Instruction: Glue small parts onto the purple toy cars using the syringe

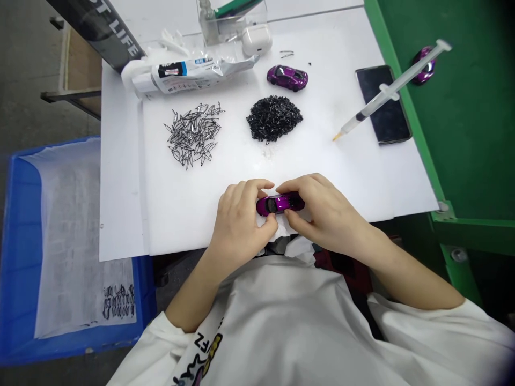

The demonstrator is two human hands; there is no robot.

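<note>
My left hand (241,222) and my right hand (322,212) hold a glossy purple toy car (279,204) between their fingers, just above the front of a white board (322,161). A crumpled white tissue (279,229) lies under the car. Farther up the board sit a second purple toy car (287,78), a heap of small black parts (274,119) and a looser spread of slim silver-and-black parts (193,134). A glue syringe (392,88) rests across a black phone (384,104). The car's underside is hidden.
A squeezed foil tube (189,72) and a white earbud case (256,40) lie at the board's back edge. A third purple car (423,65) stands on the green mat to the right. A blue crate (24,252) lined with white paper sits low on the left.
</note>
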